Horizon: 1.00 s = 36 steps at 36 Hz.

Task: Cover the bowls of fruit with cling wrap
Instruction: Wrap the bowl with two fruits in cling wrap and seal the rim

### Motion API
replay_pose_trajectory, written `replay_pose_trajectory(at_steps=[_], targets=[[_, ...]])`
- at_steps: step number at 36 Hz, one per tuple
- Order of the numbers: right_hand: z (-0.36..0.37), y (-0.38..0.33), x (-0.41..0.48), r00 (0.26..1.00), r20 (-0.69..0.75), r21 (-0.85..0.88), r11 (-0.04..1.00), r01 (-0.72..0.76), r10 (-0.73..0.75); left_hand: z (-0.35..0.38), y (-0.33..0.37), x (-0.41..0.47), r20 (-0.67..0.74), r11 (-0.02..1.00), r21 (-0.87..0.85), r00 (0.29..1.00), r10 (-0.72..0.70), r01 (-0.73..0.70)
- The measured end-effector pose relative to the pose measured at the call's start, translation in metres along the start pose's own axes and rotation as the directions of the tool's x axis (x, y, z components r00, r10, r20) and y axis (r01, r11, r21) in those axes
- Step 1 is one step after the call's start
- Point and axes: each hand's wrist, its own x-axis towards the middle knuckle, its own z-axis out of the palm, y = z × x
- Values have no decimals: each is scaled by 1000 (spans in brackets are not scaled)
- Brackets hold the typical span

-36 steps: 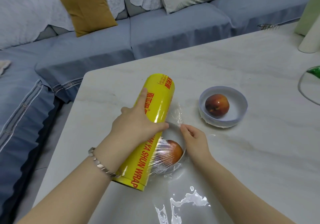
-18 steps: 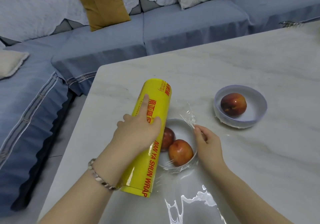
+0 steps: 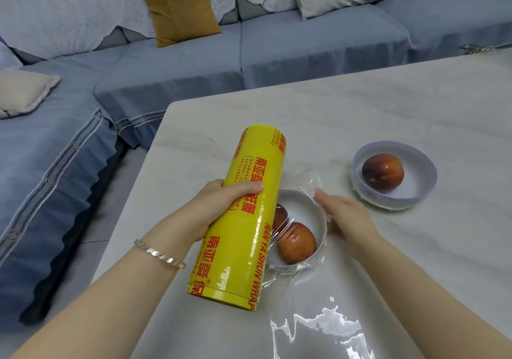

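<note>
**Fingers press film to the near bowl's rim: sealing under way, cut to follow**

Fingers of the right hand lie nearly straight along the right side of the near bowl, flat against its wall and holding nothing, apparently pinning the film there. The left hand is clenched round the yellow roll of cling wrap, thumb across the top. It holds the roll tilted over the bowl's left edge, with the lower end toward the person.

The near bowl sits on the tabletop between the two hands, with two pieces of fruit inside. Film runs from the roll across them, and a loose corner stands up at the far rim. The far bowl, with a single fruit, stands apart to the right. Whether it is already covered cannot be told. A glossy spare sheet lies on the tabletop nearer the person.

The step in hand looks like anchoring one side of the sheet while the roll keeps it taut. The next move probably calls for carrying the roll clear past the left rim so the film overhangs all round. The film would then be torn or cut free and the edges pressed down under the rim. Slack, or a lifted right hand, could let the film spring back.
</note>
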Motion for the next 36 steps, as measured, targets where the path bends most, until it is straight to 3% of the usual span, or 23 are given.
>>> replay_pose_trajectory(at_steps=[7,12,16,21,25,29,32,36], targets=[[0,-6,15,987,-157,184,983,-4,33,-2,-2,-1,4,999,-39,1000,3,-3],[-5,8,12,991,-123,-88,995,42,-53,-2,-3,-1,6,999,-53,1000,3,-2],[-6,10,7,995,-61,-13,996,83,-83,-2,-5,1,12,999,-48,1000,2,-1],[-12,6,0,985,79,-125,979,160,-151,-1,-7,4,13,999,-43,1000,3,-3],[-10,8,-7,978,142,-92,982,164,-150,-1,-9,5,5,999,-48,1000,15,-15],[-3,18,-7,950,106,-337,888,313,-295,-3,-7,3,38,998,-67,999,21,-19],[0,19,-5,943,33,-402,859,316,-332,-7,-5,1,53,994,-108,998,29,-24],[5,18,-7,925,-2,-474,815,334,-380,-10,-4,-3,-67,998,-15,996,61,-63]])
